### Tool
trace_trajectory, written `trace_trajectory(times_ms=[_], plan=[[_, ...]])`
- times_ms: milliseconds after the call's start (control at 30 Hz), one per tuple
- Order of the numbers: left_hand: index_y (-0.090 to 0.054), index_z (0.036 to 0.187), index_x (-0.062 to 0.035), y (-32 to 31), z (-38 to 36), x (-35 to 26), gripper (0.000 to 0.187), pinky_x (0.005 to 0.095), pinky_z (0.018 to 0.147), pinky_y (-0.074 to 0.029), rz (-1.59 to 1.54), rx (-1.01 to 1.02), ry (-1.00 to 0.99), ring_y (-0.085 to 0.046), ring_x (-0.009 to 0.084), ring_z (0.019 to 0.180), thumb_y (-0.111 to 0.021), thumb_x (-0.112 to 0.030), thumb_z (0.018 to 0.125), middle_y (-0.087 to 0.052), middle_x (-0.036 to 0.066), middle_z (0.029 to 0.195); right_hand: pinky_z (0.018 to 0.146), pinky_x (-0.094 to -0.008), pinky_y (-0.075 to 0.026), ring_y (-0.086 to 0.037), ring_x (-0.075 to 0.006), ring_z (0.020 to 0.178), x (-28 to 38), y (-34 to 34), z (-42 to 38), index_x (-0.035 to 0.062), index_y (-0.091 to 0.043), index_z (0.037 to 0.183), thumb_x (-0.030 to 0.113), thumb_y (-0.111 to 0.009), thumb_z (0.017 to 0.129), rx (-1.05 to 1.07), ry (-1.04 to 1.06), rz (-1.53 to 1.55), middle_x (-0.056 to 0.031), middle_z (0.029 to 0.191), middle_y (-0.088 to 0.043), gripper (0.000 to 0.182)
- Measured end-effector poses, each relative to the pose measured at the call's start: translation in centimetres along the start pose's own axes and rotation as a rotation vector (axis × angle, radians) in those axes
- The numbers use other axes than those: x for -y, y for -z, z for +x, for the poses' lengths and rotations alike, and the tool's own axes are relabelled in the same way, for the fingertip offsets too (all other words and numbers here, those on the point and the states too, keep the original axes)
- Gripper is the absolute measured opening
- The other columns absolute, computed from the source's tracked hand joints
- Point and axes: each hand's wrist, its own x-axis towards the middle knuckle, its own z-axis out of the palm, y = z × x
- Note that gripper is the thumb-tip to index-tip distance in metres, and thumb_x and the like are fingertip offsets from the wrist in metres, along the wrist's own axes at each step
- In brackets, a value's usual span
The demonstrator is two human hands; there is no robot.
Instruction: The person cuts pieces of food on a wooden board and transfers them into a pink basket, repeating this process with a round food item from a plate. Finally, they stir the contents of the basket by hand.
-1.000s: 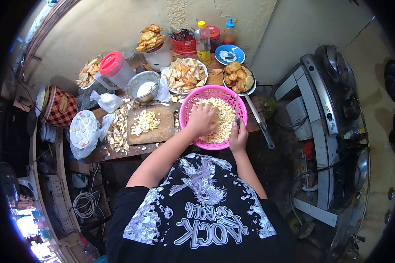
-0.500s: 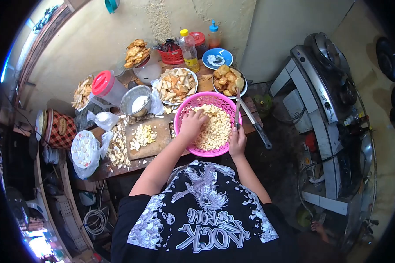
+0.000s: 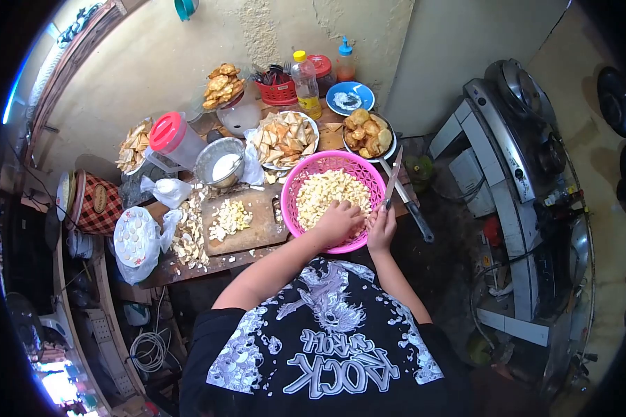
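Note:
My left hand (image 3: 341, 222) rests inside the pink plastic basket (image 3: 289, 182), fingers spread over pale yellow chopped pieces (image 3: 328, 189) near its front right side. At the basket's right rim, my right hand (image 3: 381, 231) is closed on a knife (image 3: 393, 176), its blade pointing up and away. A wooden cutting board (image 3: 257, 226) lies to the left of the basket with more chopped pieces (image 3: 231, 218) on it. Pale peelings (image 3: 188, 236) are heaped beside the board.
Behind the basket stand a plate of folded triangular pastries (image 3: 285, 137), a pan of fried food (image 3: 366, 133) and an oil bottle (image 3: 305, 87). A metal bowl (image 3: 219, 161) and a red-lidded pitcher (image 3: 177, 139) are at the left. A stove (image 3: 501, 132) is on the right.
My left hand has moved from the basket's left side toward its front right, over the pieces. My right hand still holds the knife, shifted slightly right and toward me.

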Motion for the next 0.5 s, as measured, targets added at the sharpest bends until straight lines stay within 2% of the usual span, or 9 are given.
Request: trace_trajectory(times_ms=[100, 133, 200, 300, 400, 433, 500], plan=[[-0.066, 0.100, -0.0183, -0.5, -1.1, 2.5, 0.023, 0.0404, 0.090, -0.041, 0.037, 0.037, -0.149, -0.053, 0.0229, 0.105, -0.060, -0.024, 0.079, -0.058, 0.002, 0.111, 0.045, -0.0172, -0.028, -0.033, -0.0011, 0.051, -0.8, 0.5, 0.3, 0.0077, -0.045, 0.093, 0.024, -0.040, 0.101, 0.026, 0.086, -0.149, 0.0064, 0.064, -0.037, 0.019], [-0.068, 0.092, -0.0183, 1.1, -1.4, 3.1, 0.017, 0.0378, 0.088, -0.041, 0.081, 0.123, -0.161, -0.053, 0.0210, 0.104, -0.060, -0.025, 0.079, -0.059, 0.001, 0.106, 0.045, -0.0173, -0.028, -0.033, -0.0012, 0.051, -1.2, 0.7, 0.2, 0.0077, -0.045, 0.093, 0.024, -0.041, 0.101, 0.045, 0.118, -0.218, 0.0064, 0.064, -0.037, 0.019], [-0.069, 0.090, -0.0182, 2.0, -1.9, 5.1, 0.016, 0.0379, 0.088, -0.041, 0.111, 0.170, -0.196, -0.053, 0.0209, 0.103, -0.059, -0.024, 0.079, -0.058, 0.001, 0.105, 0.044, -0.0171, -0.028, -0.033, -0.0008, 0.050, -1.1, 0.6, 0.2, 0.0077, -0.045, 0.092, 0.024, -0.041, 0.101, 0.050, 0.103, -0.202, 0.0066, 0.064, -0.037, 0.019], [-0.067, 0.093, -0.0163, 2.8, -1.9, 5.8, 0.018, 0.0390, 0.089, -0.041, 0.117, 0.129, -0.006, -0.053, 0.0222, 0.103, -0.060, -0.023, 0.078, -0.058, 0.003, 0.105, 0.043, -0.0170, -0.027, -0.032, -0.0007, 0.050, -0.3, 0.3, 0.0, 0.0078, -0.045, 0.092, 0.024, -0.040, 0.101, 0.042, 0.042, -0.118, 0.0066, 0.063, -0.036, 0.019], [-0.064, 0.100, -0.0139, 1.4, -0.3, 4.8, 0.025, 0.0402, 0.089, -0.041, 0.072, -0.051, 0.112, -0.052, 0.0236, 0.104, -0.061, -0.022, 0.077, -0.057, 0.005, 0.107, 0.043, -0.0170, -0.026, -0.031, -0.0006, 0.049, -0.3, 0.3, 0.3, 0.0079, -0.045, 0.092, 0.023, -0.040, 0.102, 0.039, 0.026, -0.066, 0.0066, 0.063, -0.036, 0.019], [-0.060, 0.110, -0.0120, 1.3, 0.2, 3.9, 0.035, 0.0411, 0.090, -0.041, 0.052, -0.123, 0.100, -0.052, 0.0241, 0.106, -0.063, -0.022, 0.076, -0.055, 0.006, 0.111, 0.043, -0.0170, -0.026, -0.031, -0.0007, 0.049, -0.1, 0.2, 0.2, 0.0078, -0.045, 0.092, 0.023, -0.040, 0.102, 0.042, 0.016, -0.062, 0.0066, 0.063, -0.035, 0.019], [-0.057, 0.115, -0.0117, 0.6, 1.6, 2.3, 0.041, 0.0425, 0.092, -0.040, 0.003, -0.218, 0.054, -0.050, 0.0244, 0.110, -0.063, -0.025, 0.076, -0.054, 0.006, 0.114, 0.043, -0.0171, -0.026, -0.031, -0.0008, 0.049, -0.3, 0.1, 0.2, 0.0077, -0.045, 0.092, 0.023, -0.039, 0.102, 0.029, 0.030, -0.085, 0.0066, 0.062, -0.035, 0.019]])
